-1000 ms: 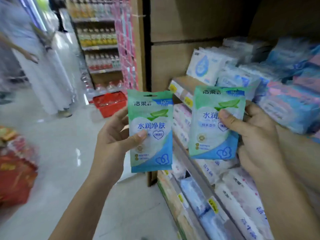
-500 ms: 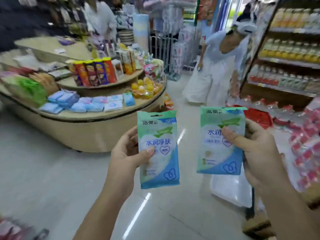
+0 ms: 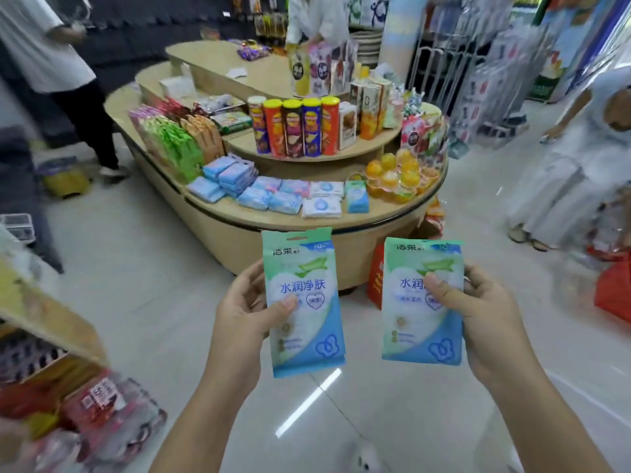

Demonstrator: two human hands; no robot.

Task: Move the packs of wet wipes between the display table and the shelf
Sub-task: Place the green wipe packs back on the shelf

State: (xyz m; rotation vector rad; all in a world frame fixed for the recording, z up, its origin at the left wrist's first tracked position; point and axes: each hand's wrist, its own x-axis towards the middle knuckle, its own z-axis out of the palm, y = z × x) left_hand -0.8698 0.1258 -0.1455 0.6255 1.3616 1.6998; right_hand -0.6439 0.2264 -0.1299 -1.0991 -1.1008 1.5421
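My left hand (image 3: 240, 312) grips a green-and-blue pack of wet wipes (image 3: 304, 322) upright, thumb across its front. A second identical pack (image 3: 418, 322) is held upright in my right hand (image 3: 485, 312), thumb on its face. Both packs hang over the floor in front of the round wooden display table (image 3: 290, 230). On the table's near ledge lie several blue, pink and white wipe packs (image 3: 273, 192), and one green-and-blue pack (image 3: 356, 196) stands beside them.
Crisp tubes (image 3: 295, 128), snack bags and orange jelly cups (image 3: 399, 179) fill the table. A person in dark trousers (image 3: 68, 90) stands at left, one in white (image 3: 573, 172) at right, another behind the table. A shelf corner with red goods (image 3: 51, 336) juts in lower left.
My view has swung from the wipes shelf round to the display table, which is now centred and closer. Both hands still hold their packs the same way.
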